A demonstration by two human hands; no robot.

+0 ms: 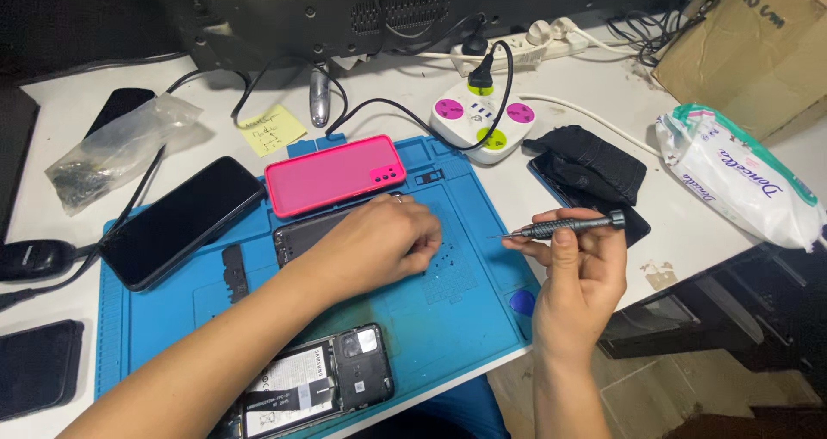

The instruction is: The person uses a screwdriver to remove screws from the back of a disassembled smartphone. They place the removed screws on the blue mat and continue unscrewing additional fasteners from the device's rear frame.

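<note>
1. your right hand (575, 262) grips the screwdriver (564, 224), its long axis level, tip pointing left.
2. your left hand (383, 242), fingers curled, rests on the dark phone back (301, 234), nearer it.

Blue mat (448, 318), bright pink phone case (332, 174) at its far edge, yellow sticky note (271, 130), white bench (603, 94), black phone (181, 222) left, grey screwdriver (564, 225)

Bare blue mat (448, 318) between both hands; phones (181, 219) crowd its left.
</note>
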